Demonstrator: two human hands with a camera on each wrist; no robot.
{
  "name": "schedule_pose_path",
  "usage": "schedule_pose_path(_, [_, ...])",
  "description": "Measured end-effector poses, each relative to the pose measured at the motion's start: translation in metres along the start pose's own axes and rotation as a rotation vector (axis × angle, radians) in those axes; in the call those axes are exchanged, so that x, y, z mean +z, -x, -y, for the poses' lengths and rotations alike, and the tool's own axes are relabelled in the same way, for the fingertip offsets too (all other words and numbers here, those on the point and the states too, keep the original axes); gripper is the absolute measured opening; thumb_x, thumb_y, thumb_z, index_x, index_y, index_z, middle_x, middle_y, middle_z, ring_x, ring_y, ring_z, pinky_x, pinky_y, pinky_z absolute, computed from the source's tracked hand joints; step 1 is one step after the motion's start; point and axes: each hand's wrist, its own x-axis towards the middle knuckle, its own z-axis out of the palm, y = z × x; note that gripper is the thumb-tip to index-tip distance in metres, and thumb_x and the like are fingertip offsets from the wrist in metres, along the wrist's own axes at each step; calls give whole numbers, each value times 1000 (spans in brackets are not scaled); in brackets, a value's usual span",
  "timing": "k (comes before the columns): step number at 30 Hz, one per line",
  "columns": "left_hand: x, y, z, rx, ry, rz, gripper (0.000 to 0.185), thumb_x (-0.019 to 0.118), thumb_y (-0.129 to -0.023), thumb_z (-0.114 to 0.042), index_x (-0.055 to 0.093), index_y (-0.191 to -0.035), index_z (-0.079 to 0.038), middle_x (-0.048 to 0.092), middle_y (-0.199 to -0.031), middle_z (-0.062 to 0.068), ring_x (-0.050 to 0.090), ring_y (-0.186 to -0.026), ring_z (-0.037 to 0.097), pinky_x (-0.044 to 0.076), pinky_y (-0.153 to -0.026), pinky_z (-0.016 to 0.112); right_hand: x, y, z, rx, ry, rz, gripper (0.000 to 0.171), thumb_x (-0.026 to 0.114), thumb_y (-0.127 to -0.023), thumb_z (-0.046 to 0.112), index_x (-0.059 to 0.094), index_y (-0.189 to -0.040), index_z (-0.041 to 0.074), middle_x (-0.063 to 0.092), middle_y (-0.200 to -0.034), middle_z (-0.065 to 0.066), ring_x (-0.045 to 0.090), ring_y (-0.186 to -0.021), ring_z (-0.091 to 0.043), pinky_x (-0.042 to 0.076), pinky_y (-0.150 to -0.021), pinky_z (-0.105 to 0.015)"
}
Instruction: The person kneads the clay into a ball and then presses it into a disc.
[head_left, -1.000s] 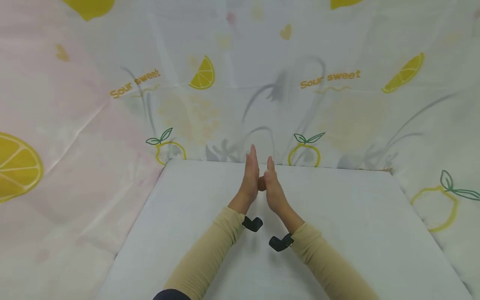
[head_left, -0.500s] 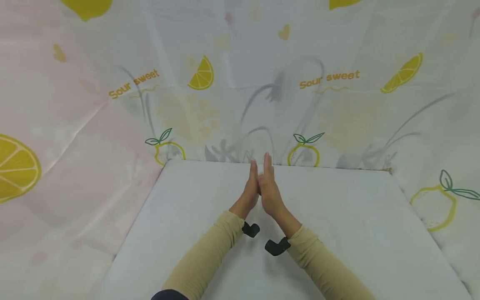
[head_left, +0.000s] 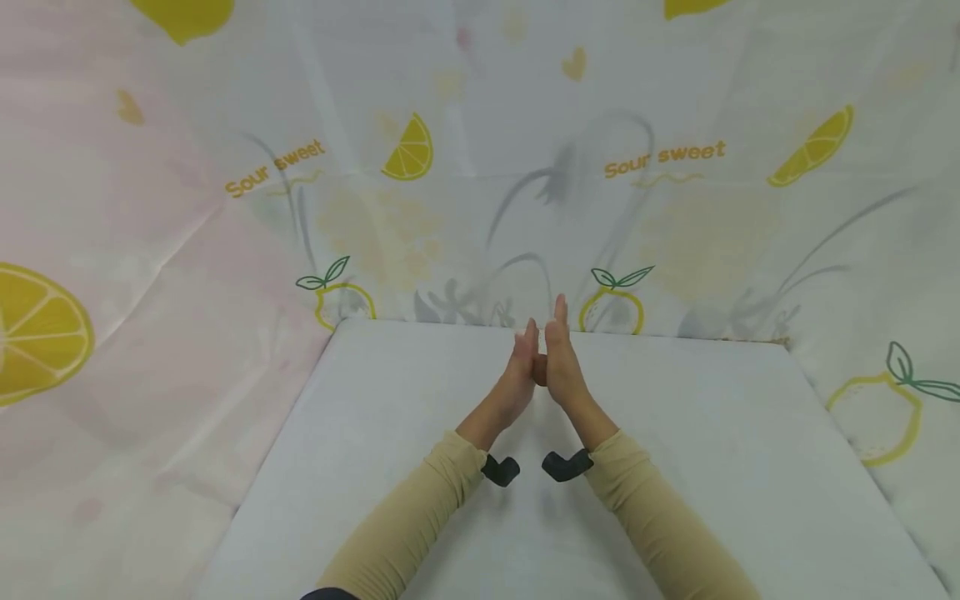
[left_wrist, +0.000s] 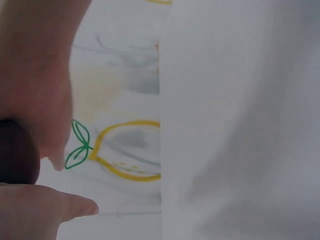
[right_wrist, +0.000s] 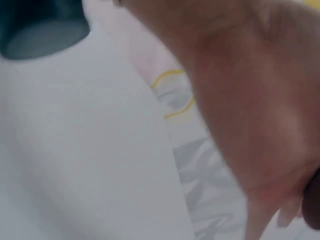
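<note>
**Palms pressed flat around a small brown lump**

Both hands stand upright over the far middle of the tabletop (head_left: pixel 420 467), at about twelve o'clock from the person. The left hand (head_left: pixel 517 382) and right hand (head_left: pixel 564 371) face each other with fingers straight, palms pressed against a small dark brown lump (head_left: pixel 539 369) caught between them; neither hand curls round it. The left wrist view shows the same lump (left_wrist: pixel 17 152) wedged against the palm. What it is made of I cannot tell.

This looks to me like rolling between the palms, mid-stroke. The next move would call for even pressure and one palm sliding past the other without letting the lump slip out.

The far edge and the lemon-print cloth (head_left: pixel 675 217) lie just beyond the fingertips. Open room runs toward three, nine and six o'clock.
</note>
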Motion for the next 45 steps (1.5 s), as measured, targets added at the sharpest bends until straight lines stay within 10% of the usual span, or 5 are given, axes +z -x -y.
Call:
schedule_pose_path(10, [-9,-8,-19,93,14,-33,108,12,-87,-90,-15,-162,-17,-19,-169,-1,-18,-153,12,-9,-123,48,2,12,-27,58,101,65,64,10,-112,41,-7,-162,6,-9,-170,-12,-9,-156,-29,-5,-123,-55])
schedule_pose_path(15, [-17,-15,-26,111,-33,-148,92,7,-94,-82,-11,-163,-25,-16,-168,-9,-17,-153,11,-1,-124,53,16,20,-12,-87,95,102,59,15,-113,27,-8,-160,-1,57,-127,-29,52,-122,-36,7,-122,-57])
schedule_pose_path(22, [-23,-17,-10,-28,-17,-265,89,11,-93,-84,-10,-163,-34,-19,-168,-11,-17,-154,19,-8,-121,57,35,31,4,-104,51,105,64,22,-112,29,-13,-162,11,-14,-170,-3,-8,-155,-21,3,-123,-56])
schedule_pose_path(35, [-8,-2,4,12,180,24,93,1,-93,-82,-10,-164,-23,-11,-171,-1,-10,-156,22,-5,-121,60,14,5,4,-86,-77,-51,81,17,-107,60,-11,-162,7,-8,-170,-10,-5,-156,-23,-1,-125,-46])
schedule_pose_path(45, [-3,-1,-11,52,219,-30,95,-2,-92,-81,-9,-164,-18,-15,-170,0,-15,-155,16,-10,-121,57,5,7,-17,182,-93,-31,64,6,-107,57,-11,-163,31,-11,-169,8,-8,-155,-14,-4,-123,-51])
